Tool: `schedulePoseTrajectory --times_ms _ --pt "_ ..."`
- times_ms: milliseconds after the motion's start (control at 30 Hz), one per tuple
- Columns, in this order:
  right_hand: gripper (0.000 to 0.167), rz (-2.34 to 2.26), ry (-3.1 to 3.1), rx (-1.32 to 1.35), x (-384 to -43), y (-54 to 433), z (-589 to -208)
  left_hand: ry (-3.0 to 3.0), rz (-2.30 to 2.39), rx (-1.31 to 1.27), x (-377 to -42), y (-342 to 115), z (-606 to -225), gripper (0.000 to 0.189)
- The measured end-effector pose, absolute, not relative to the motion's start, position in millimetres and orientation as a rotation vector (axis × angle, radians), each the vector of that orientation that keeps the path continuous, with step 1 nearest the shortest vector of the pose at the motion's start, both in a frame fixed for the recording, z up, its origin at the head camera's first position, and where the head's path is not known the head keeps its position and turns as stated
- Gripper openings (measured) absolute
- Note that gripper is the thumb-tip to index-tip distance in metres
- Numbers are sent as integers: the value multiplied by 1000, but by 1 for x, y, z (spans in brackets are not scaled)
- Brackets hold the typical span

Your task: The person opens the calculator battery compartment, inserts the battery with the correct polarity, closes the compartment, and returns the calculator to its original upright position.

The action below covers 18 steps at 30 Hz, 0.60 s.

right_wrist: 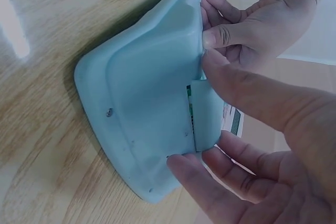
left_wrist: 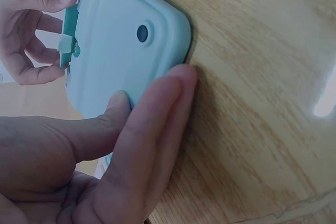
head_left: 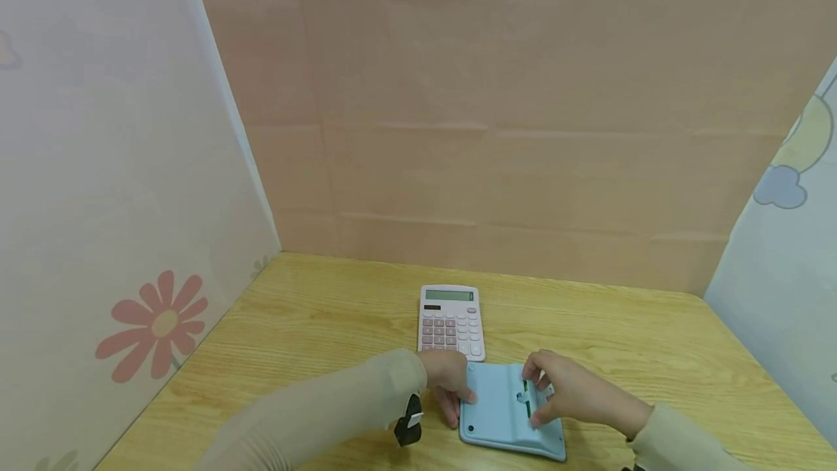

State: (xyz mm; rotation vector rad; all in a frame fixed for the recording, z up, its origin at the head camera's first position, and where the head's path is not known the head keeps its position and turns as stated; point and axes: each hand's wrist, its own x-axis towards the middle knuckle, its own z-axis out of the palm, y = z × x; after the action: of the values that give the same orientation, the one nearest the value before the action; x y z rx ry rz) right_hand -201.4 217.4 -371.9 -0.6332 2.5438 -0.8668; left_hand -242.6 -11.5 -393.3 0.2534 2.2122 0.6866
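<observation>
A light blue calculator [head_left: 490, 413] lies face down on the wooden table, its back turned up. My left hand [head_left: 447, 380] grips its left edge, the thumb on the back and the fingers along the side. From the right, my right hand [head_left: 569, 391] holds the small blue battery cover [right_wrist: 206, 114] between thumb and fingers. That cover stands tilted up from the back, and a strip of green [right_wrist: 190, 98] shows in the gap beside it. In the left wrist view a tab [left_wrist: 65, 44] sticks out from the cover. The calculator's keys and screen are hidden underneath.
A pink and white calculator [head_left: 451, 322] lies face up just behind the blue one, its lower end close to my left hand. Pale printed panels stand left and right of the table [head_left: 340, 304], and a brown paper backdrop [head_left: 497, 115] closes off the far side.
</observation>
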Motion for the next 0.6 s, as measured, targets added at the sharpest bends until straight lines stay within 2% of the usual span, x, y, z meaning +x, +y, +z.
schedulePoseTrajectory --times_ms 600 --pt "54 -803 2619 -580 -202 209 -370 2203 692 245 -241 -12 -390 30"
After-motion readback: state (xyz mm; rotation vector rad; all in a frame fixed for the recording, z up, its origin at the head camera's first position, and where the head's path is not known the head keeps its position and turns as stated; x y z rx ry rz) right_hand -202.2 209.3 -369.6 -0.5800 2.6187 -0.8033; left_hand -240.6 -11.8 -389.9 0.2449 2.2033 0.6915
